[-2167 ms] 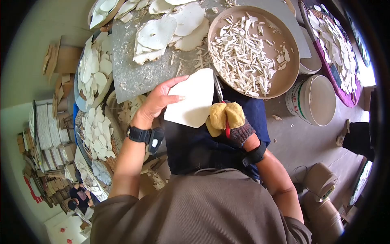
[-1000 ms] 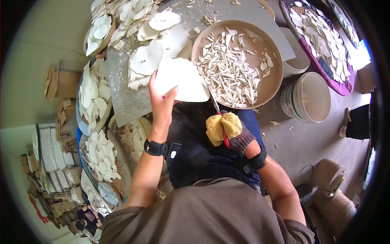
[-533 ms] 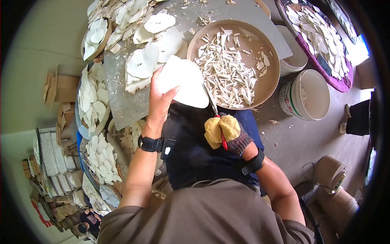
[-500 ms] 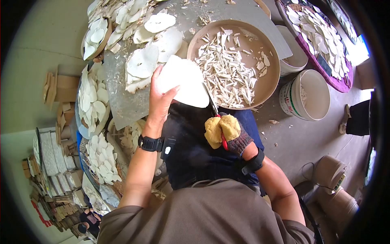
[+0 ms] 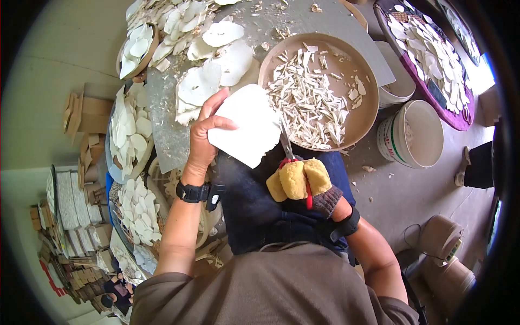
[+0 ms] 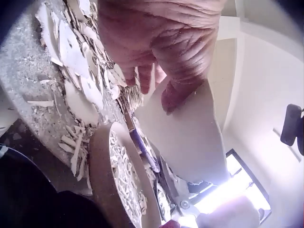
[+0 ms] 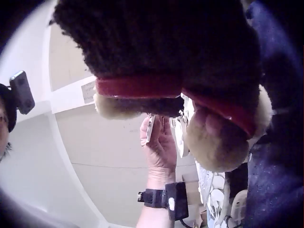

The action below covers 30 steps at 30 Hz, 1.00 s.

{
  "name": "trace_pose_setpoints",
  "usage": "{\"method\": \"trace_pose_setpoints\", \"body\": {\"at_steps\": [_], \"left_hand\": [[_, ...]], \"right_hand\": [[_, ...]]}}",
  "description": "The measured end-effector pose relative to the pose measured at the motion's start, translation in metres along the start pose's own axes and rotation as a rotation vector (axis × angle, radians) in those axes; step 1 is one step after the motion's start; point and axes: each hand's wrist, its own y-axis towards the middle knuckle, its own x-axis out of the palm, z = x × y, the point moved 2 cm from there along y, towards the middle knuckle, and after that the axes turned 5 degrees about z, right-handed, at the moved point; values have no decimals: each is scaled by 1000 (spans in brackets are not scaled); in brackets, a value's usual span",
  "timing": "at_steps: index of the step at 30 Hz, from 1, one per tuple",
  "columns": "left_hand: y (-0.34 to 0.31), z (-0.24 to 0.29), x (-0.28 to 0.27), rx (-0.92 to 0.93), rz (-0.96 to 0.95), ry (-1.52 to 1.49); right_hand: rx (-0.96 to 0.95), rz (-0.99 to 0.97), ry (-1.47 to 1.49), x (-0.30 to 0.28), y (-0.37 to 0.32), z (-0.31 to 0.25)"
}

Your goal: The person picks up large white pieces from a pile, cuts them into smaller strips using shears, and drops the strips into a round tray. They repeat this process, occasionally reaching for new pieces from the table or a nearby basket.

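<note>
Though gloved, right hand (image 5: 301,184) around scissors (image 5: 287,145)

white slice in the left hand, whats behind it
In the head view, the table, flat white pieces and dark trousers show past the white slice, held in the left hand. What lies directly behind it is covered.

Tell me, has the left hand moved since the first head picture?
Yes: forward, judged against the white discs lying on the table. In the head view, the left hand now appears closer to them than it did then.
</note>
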Motion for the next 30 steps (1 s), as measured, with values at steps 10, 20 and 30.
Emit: {"method": "trace_pose_setpoints", "body": {"at_steps": [10,20,30], "left_hand": [[-11,2,-6,22,-54,64],[-15,-13,-1,109,19,176],[-55,-13,32,-502,298,-424]], "right_hand": [[-402,-89,-1008,26,-3,-18],[-155,85,-335,24,-4,-3],[-599,198,-1138,-26,31,20]]}}
